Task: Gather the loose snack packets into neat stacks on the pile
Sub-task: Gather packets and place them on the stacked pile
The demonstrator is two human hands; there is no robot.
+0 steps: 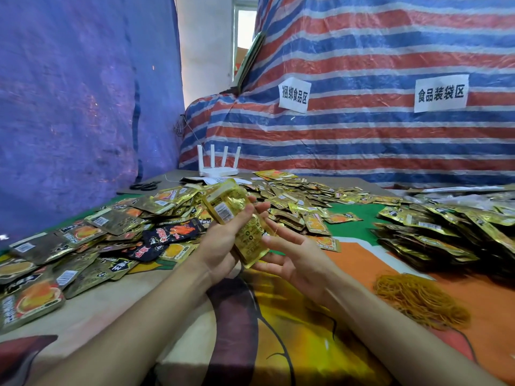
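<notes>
A bundle of gold snack packets (237, 215) stands tilted above the table's middle, gripped by my left hand (223, 240) with fingers wrapped round its near side. My right hand (289, 254) is beside the bundle's lower end, palm up and fingers spread; a thin rubber band seems to run from the bundle to a finger. Loose gold and black packets (92, 246) cover the left of the table. More loose packets (301, 199) lie behind the hands. Stacked packets (434, 232) form a pile at the right.
A heap of tan rubber bands (418, 299) lies at the right front. A white router (218, 168) and black scissors (145, 186) sit at the table's back. A blue tarp hangs left; a striped tarp with paper signs (441, 93) stands behind.
</notes>
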